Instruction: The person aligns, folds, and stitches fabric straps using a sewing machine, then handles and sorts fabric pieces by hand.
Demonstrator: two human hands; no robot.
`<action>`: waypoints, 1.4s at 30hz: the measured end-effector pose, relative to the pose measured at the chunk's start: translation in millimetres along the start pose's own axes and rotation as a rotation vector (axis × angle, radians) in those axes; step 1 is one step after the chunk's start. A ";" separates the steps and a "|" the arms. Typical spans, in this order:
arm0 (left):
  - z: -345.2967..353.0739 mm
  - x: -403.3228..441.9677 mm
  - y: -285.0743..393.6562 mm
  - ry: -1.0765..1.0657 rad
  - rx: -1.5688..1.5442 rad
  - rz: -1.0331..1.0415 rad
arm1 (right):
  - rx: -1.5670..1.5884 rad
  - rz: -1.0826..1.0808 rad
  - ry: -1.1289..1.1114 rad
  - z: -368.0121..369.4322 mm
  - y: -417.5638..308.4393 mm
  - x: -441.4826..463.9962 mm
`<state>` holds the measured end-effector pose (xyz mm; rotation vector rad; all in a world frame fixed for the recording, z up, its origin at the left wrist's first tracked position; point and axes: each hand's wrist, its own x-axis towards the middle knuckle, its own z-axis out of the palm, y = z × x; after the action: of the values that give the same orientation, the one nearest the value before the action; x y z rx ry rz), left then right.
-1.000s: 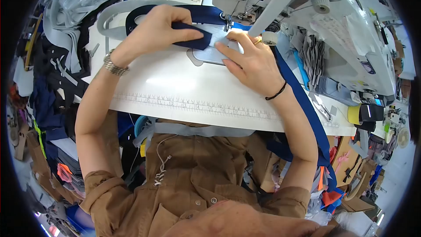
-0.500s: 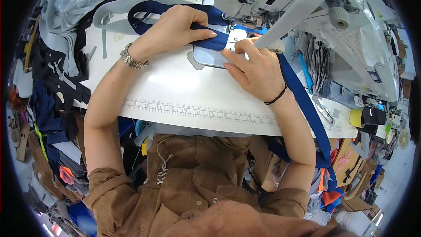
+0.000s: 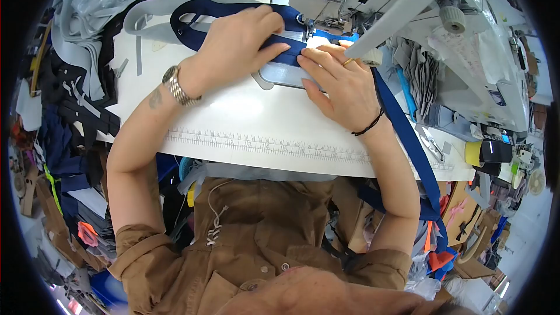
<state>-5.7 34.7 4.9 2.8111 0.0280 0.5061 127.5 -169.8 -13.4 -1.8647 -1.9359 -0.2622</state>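
Note:
A navy blue fabric strap (image 3: 201, 8) loops across the sewing machine's bed, its near layer running under the needle area. My left hand (image 3: 239, 44) is closed on this layer, thumb along its near edge and fingers curled over it. Just right of it, my right hand (image 3: 344, 84) presses the strap with bent fingertips beside the presser foot (image 3: 309, 28), and its thumb hangs lower, off the cloth. Part of the strap is hidden beneath both hands. The sewing machine (image 3: 396, 0) stands over the right hand.
A light grey strap (image 3: 140, 14) lies behind the navy loop. A printed ruler (image 3: 268, 144) runs along the front of the white table (image 3: 233, 116). Metal snips (image 3: 431, 143) and stacked grey pieces (image 3: 417, 64) lie at right. A long navy strap (image 3: 408, 140) hangs over the edge.
My left hand has lifted its fingers slightly and shifted a little right. My right fingertips have moved from the metal plate onto the strap, which now covers more of that plate.

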 end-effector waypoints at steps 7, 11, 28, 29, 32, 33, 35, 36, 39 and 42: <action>12.3 -16.3 -1.2 0.071 0.073 0.400 | 0.077 0.018 0.083 6.7 5.2 -3.2; 16.6 -9.5 -6.9 0.091 0.041 0.382 | 0.093 0.104 0.035 0.2 9.1 1.0; 15.1 -6.5 7.2 0.247 0.120 0.349 | -0.408 0.051 0.223 -65.5 -6.7 -46.7; 12.0 -7.7 9.4 0.271 0.113 0.369 | -0.433 0.137 0.158 -86.6 -18.3 -64.2; 7.3 -10.0 10.8 0.280 0.092 0.430 | -0.455 0.534 -0.091 -139.7 -40.4 -125.7; 8.6 -10.3 11.6 0.282 0.083 0.442 | -0.472 0.623 -0.145 -146.6 -42.5 -149.3; 9.7 -9.8 12.6 0.281 0.081 0.469 | -0.476 0.657 -0.086 -146.5 -41.2 -193.7; 11.2 -9.3 13.2 0.287 0.087 0.483 | -0.473 0.670 -0.049 -143.0 -40.8 -208.4; 10.6 -9.9 18.3 0.271 0.080 0.502 | -0.583 0.666 -0.148 -129.9 -38.1 -224.0; 8.3 -14.4 32.5 0.233 0.006 0.589 | -0.509 0.636 -0.131 -124.8 -47.9 -196.5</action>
<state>-17.3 0.3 1.7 2.7182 -0.7663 0.9552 101.9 -403.8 19.8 -2.7748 -1.3131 -0.4630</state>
